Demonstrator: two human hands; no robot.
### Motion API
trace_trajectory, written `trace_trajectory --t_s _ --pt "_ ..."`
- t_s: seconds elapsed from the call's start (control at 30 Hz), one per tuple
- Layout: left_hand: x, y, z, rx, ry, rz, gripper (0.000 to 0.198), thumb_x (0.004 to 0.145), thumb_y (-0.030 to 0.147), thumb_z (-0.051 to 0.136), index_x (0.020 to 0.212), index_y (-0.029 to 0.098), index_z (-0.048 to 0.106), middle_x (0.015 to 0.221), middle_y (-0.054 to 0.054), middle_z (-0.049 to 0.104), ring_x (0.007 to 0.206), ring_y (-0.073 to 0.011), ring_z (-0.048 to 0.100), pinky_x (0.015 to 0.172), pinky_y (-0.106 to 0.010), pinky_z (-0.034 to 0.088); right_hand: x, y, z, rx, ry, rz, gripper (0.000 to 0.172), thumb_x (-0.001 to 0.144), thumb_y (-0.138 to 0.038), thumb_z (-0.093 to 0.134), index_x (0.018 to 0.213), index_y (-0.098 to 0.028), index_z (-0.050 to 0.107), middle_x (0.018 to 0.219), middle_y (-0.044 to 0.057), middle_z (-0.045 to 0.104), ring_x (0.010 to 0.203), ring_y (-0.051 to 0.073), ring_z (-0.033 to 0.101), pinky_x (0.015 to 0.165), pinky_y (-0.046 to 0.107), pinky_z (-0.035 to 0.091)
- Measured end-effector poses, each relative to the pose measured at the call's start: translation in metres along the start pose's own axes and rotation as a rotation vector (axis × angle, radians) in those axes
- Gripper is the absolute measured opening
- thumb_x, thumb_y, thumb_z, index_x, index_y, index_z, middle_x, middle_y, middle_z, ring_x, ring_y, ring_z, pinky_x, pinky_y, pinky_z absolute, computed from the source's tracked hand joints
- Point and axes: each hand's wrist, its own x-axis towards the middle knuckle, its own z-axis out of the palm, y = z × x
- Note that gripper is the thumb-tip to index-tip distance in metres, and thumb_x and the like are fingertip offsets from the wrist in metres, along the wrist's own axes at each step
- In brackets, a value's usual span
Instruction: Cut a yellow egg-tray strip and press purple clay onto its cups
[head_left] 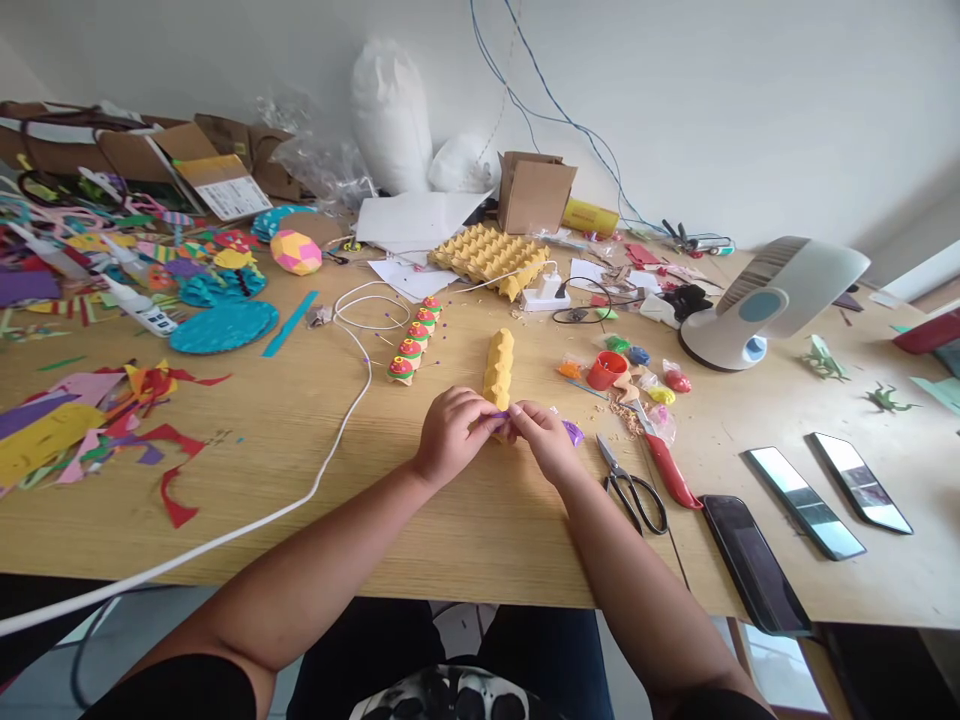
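Observation:
Both hands meet at the near end of a yellow egg-carton strip (499, 365) lying lengthwise on the table. My left hand (454, 430) is closed, with thumb and forefinger pinching a small purple piece of modelling clay (498, 416). Closed on the same clay from the other side is my right hand (544, 435). The fingers hide most of the clay and the strip's near end. A purple clay packet (574, 433) lies just right of my right hand. To the left stands a painted egg-carton strip (415, 345) in red and green, with pins sticking out.
Right of my hands are scissors (630, 485), a red-handled knife (670, 470), a red cup (606, 371) and several clay packets. Farther right are phones (754, 560) and a white fan (765, 310). A white cable (330, 465) crosses the left side; an egg tray (491, 255) lies behind.

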Motion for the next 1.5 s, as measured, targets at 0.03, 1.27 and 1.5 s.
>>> trace_trajectory --t_s 0.03,1.27,1.5 --pt "0.000 0.000 -0.001 0.006 0.004 0.003 0.008 0.092 0.028 0.067 0.087 0.021 0.069 0.081 -0.004 0.072 0.084 -0.0205 0.063 0.080 -0.037 0.049 0.000 0.000 0.000 0.038 -0.005 0.006 0.047 0.085 -0.063 0.066 0.071 -0.019 0.065 0.068 0.002 0.063 0.066 0.014 0.056 0.069 0.028 0.046" --pt "-0.005 -0.035 0.013 -0.172 -0.126 -0.589 0.047 0.096 0.039 0.054 0.139 0.021 0.053 0.098 -0.008 0.075 0.093 -0.0241 0.070 0.085 -0.036 0.050 0.013 0.019 -0.005 0.100 0.235 0.059 0.041 0.078 -0.060 0.070 0.088 -0.023 0.057 0.089 0.000 0.066 0.078 0.014 0.057 0.070 0.025 0.047" --pt "-0.008 -0.035 0.020 -0.397 -0.116 -0.681 0.047 0.094 0.040 0.058 0.136 0.021 0.054 0.093 -0.004 0.072 0.090 -0.0205 0.068 0.084 -0.034 0.050 0.013 0.016 -0.002 0.097 0.188 0.042 0.038 0.078 -0.055 0.072 0.088 -0.021 0.057 0.091 0.000 0.067 0.077 0.013 0.058 0.071 0.024 0.045"
